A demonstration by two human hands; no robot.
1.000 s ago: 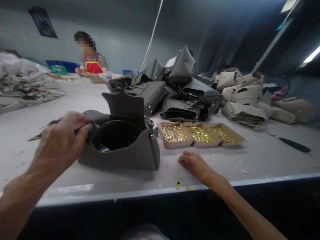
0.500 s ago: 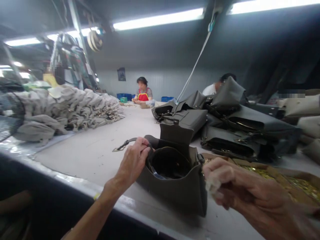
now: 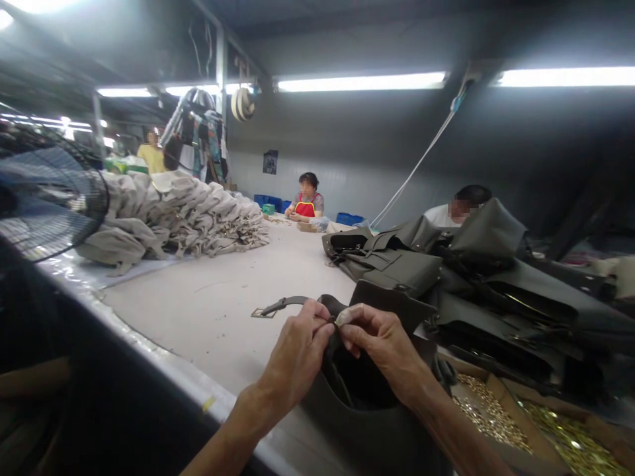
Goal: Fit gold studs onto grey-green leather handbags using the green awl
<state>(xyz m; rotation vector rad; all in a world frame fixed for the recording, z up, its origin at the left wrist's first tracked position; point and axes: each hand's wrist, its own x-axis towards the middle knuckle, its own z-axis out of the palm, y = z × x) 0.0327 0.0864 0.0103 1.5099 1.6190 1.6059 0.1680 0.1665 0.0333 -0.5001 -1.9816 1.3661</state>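
Note:
A dark grey handbag stands on the table in front of me, its mouth gaping and its flap raised behind. My left hand pinches the bag's upper left edge, beside a strap whose metal buckle lies out to the left. At the same spot, the fingertips of my right hand are pressed together, with a tiny gold-coloured piece glinting at them. One right fingertip has a pale wrapping. Both hands' tips meet, and the exact contact between them is hidden.
Cardboard boxes of small gold fittings and shiny yellow pieces sit at the right. Dark bags are piled behind them. Pale fabric pieces heap up left, near a fan. Co-workers sit across the table.
My right hand has moved left from the bag's right side to meet my left hand at the upper left edge. The view has shifted, showing more of the fan and the boxes.

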